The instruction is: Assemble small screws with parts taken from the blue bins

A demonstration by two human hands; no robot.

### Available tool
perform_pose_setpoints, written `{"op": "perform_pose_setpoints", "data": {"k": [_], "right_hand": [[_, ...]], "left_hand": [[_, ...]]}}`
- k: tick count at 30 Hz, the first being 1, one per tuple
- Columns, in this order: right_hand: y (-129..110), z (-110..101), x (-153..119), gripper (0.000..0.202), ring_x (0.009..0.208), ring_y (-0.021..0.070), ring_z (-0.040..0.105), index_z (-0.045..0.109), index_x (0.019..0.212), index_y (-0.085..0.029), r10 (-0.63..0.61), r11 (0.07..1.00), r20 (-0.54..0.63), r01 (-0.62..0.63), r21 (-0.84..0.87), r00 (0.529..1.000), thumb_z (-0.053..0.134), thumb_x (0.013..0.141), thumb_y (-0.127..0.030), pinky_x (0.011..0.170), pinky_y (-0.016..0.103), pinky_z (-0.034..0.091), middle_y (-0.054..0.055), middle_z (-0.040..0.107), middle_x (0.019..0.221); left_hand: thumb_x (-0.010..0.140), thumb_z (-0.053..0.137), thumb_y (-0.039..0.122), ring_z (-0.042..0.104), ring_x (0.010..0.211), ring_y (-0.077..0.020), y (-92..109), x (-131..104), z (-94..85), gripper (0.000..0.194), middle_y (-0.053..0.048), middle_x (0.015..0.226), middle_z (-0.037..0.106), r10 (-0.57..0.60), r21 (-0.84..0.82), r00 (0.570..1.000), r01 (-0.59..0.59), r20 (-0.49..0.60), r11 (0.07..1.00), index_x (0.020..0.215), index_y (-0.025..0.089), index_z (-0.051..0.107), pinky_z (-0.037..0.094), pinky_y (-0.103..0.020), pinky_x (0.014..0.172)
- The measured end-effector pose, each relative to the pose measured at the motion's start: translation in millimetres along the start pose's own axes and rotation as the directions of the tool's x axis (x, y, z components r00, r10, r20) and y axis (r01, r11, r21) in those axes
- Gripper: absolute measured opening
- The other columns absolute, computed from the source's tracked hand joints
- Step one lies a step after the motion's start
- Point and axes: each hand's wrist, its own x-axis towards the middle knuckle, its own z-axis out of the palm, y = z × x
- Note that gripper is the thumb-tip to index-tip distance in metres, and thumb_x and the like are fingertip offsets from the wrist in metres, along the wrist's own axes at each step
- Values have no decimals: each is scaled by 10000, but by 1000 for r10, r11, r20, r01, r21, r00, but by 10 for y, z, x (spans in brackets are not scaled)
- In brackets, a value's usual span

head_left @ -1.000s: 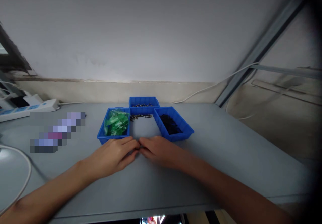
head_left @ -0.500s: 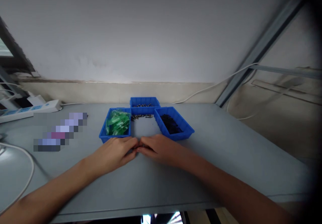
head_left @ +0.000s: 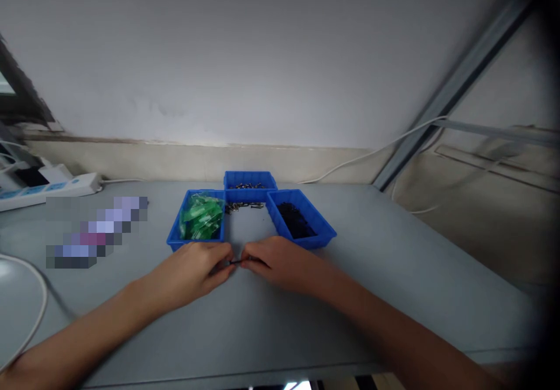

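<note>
My left hand (head_left: 202, 266) and my right hand (head_left: 273, 261) face each other just in front of the blue bins, each closed in a pinch. A thin dark rod-like piece (head_left: 236, 262) spans the small gap between the fingertips; its ends are hidden in my fingers. Beside my left hand stands a blue bin (head_left: 174, 238) of green items in clear plastic bags (head_left: 202, 218). Behind my right hand is a blue bin (head_left: 321, 235) with many thin black pieces (head_left: 297, 219). A third blue bin (head_left: 249, 178) at the back contains small metal parts (head_left: 250, 185).
Loose small metal parts (head_left: 245, 206) lie on the grey table (head_left: 245, 331) before the back bin. At left are a white power strip (head_left: 52, 191), a pixelated object (head_left: 98, 232) and a white cable (head_left: 44, 296). A metal post (head_left: 415, 121) rises behind the table's right side.
My hands have drawn slightly apart, the left one shifting left, so the thin dark piece now shows between them. The view has shifted a little.
</note>
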Motion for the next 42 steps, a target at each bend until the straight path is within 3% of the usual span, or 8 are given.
{"op": "perform_pose_setpoints", "data": {"k": [7,12,15,19,25,34,36,42], "right_hand": [[-21,80,33,188,710,150,583,596,896,-150,-14,999,62,11,45,998,425,875,-225,629,243,370,44,652,812],[-11,109,33,192,700,149,583,581,856,-143,-10,1000,28,10,4,1000,405,875,-219,618,241,371,51,647,798],[-9,102,22,215,687,148,579,580,853,-145,-2,999,21,3,-33,1000,383,884,-228,611,244,361,53,646,786],[-24,48,12,193,666,140,567,575,817,-151,32,998,5,-32,-61,999,409,873,-232,596,240,347,39,633,750],[-95,-25,8,186,627,122,547,557,760,-157,17,996,-39,-20,-89,999,412,866,-207,569,227,332,9,599,680],[-66,20,58,144,549,133,544,562,781,-137,-144,931,29,146,-336,989,432,837,-162,487,243,302,38,621,673],[-47,14,56,146,562,134,552,563,789,-139,-138,935,47,146,-324,989,428,839,-165,494,240,312,35,620,674],[4,46,-13,140,627,117,550,549,777,-163,13,994,-11,-14,-106,1000,436,849,-202,576,224,356,7,611,712]], "left_hand": [[819,531,219,566,666,-96,44,22,2,71,25,746,611,12,-298,1000,-10,4,955,844,179,584,416,-187,591],[810,513,163,588,718,-101,35,25,13,122,10,799,641,30,-382,999,-32,-12,924,884,176,609,453,-194,656],[830,487,173,587,737,-100,1,19,22,141,14,823,636,37,-345,999,-46,-34,938,915,190,599,444,-192,663],[851,454,205,568,655,-112,-61,16,51,127,12,739,607,38,-174,998,-47,-52,984,867,185,579,398,-206,580],[871,411,260,581,642,-138,-51,5,79,171,-3,708,606,-13,-36,1000,14,27,999,811,186,553,365,-223,543],[876,383,254,581,624,-140,-23,-2,114,176,-15,705,603,-35,-22,998,36,57,999,798,180,522,354,-229,528],[880,374,265,580,612,-144,-39,-3,130,176,-13,687,597,-51,-16,997,52,58,999,806,181,510,341,-233,512],[885,365,277,573,583,-144,-14,-15,113,189,-19,672,589,-53,1,998,53,38,999,834,170,512,335,-238,489]]}}
